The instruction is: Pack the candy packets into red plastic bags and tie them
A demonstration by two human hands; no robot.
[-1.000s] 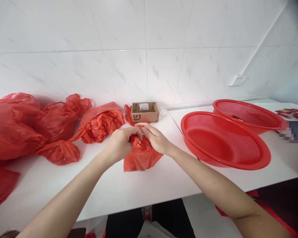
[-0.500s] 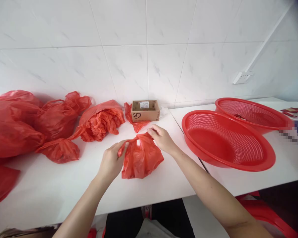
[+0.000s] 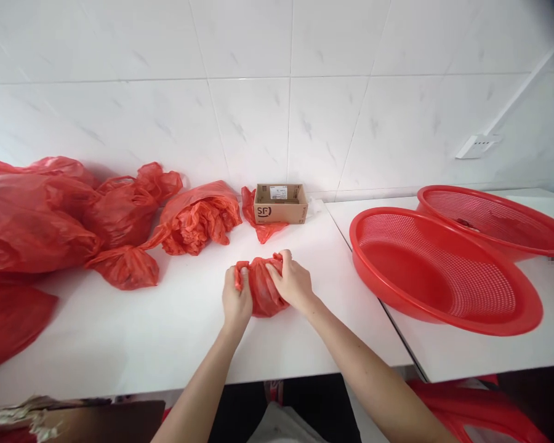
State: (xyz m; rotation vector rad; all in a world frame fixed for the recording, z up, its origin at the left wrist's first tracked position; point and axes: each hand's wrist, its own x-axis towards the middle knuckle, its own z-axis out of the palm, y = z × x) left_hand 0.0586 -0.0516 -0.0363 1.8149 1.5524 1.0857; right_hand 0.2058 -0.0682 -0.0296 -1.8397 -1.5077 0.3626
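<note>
A red plastic bag is between my hands, over the white table. My left hand is closed on the bag's left side, its thumb on top and some of the film bunched above the fingers. On the right side, my right hand grips the bag's upper edge, thumb pressed against its front. What the bag contains cannot be made out. Behind it stands a small open cardboard box, with a loose red bag lying partly under it.
Several filled red bags crowd the left, among them a small knotted one and one with crumpled film. Two red perforated baskets stand right, the nearer basket and the farther basket. A tiled wall closes the back.
The bag is gathered smaller, and my hands have come closer together around it. My right hand has moved from the top corner down onto its right side. The camera view has shifted left.
</note>
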